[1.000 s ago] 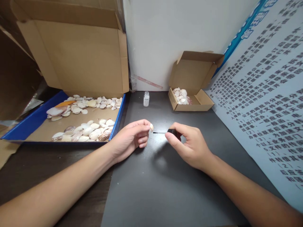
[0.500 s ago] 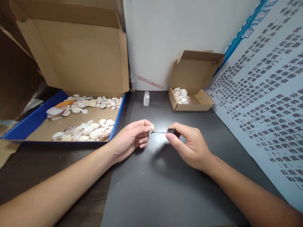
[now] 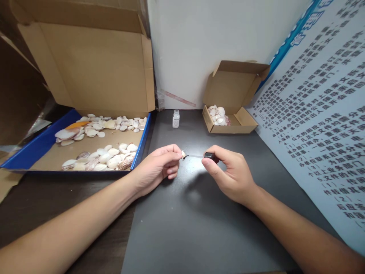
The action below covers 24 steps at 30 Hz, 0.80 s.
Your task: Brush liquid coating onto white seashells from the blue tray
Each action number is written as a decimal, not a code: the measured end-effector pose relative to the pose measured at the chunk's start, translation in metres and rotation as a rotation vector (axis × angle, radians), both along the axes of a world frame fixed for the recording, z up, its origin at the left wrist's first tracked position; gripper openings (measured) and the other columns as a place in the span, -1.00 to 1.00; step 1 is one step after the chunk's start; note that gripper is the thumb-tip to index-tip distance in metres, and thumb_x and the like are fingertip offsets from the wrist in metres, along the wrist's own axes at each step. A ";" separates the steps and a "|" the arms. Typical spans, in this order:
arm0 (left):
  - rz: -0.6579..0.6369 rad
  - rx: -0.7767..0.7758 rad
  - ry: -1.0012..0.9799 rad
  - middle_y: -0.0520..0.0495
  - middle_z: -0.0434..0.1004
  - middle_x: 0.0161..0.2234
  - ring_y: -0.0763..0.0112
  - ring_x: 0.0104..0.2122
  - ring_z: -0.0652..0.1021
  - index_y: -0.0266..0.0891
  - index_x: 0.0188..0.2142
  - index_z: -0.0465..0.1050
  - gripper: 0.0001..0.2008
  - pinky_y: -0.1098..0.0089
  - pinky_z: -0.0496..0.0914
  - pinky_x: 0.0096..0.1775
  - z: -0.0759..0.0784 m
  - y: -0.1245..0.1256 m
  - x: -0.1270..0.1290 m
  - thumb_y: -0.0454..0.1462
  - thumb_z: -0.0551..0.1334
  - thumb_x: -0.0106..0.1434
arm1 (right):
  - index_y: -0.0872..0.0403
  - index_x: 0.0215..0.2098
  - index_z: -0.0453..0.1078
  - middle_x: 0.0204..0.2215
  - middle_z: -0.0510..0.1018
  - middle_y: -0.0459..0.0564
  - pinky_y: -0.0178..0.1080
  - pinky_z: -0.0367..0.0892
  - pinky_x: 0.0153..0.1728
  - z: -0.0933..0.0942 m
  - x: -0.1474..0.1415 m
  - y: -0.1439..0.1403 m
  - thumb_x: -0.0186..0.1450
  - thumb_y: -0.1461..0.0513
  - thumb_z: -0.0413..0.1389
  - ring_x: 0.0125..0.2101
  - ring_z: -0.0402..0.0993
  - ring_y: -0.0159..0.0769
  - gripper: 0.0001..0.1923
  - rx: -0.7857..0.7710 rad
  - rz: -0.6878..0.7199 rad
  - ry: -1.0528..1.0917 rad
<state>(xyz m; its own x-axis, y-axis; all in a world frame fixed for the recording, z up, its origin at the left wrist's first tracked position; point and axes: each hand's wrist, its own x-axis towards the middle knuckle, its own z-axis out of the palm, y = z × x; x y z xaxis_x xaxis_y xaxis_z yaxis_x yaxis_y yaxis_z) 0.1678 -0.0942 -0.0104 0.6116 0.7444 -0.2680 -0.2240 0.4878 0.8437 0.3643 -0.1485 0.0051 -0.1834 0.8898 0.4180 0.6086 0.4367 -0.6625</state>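
Over dark desk (image 3: 199,228), left hand (image 3: 159,165) pinches a small shell (image 3: 183,154) while right hand (image 3: 228,173) grips a brush cap (image 3: 209,155), bristles touching it; many tray shells (image 3: 99,158) likely remain uncoated.

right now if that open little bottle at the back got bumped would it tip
Probably: the bottle is narrow, upright and looks light. Its cap brush is in the right hand, so anything inside could spill onto the dark mat.

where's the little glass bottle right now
The small open bottle stands at the back of the dark mat, near the white wall, between the blue tray of shells and the small cardboard box.
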 end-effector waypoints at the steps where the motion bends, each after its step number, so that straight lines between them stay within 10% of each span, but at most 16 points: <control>1: -0.001 0.001 -0.001 0.17 -0.02 -0.60 0.60 -0.62 0.14 -0.24 -0.45 0.30 -0.84 0.55 0.11 -0.55 0.000 0.000 0.000 -0.31 0.25 0.24 | 0.04 -0.43 0.29 -0.59 0.37 -0.17 -0.35 0.19 -0.50 0.000 0.000 0.000 0.38 0.15 0.06 -0.57 0.27 -0.41 -0.76 0.005 -0.005 0.008; 24: 0.016 -0.037 -0.062 0.16 -0.01 -0.61 0.57 -0.61 0.10 -0.28 -0.41 0.35 -0.89 0.54 0.15 -0.58 0.000 0.002 -0.001 -0.31 0.17 0.25 | 0.06 -0.46 0.28 -0.60 0.32 -0.19 -0.37 0.16 -0.50 -0.003 0.001 0.001 0.37 0.17 0.07 -0.57 0.23 -0.45 -0.75 -0.035 -0.006 0.049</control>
<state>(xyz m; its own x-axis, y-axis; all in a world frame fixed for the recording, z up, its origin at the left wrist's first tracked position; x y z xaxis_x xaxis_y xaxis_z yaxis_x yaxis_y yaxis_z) 0.1670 -0.0923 -0.0103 0.6160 0.7446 -0.2571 -0.2835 0.5140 0.8096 0.3656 -0.1475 0.0025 -0.1584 0.9048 0.3953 0.5772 0.4097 -0.7064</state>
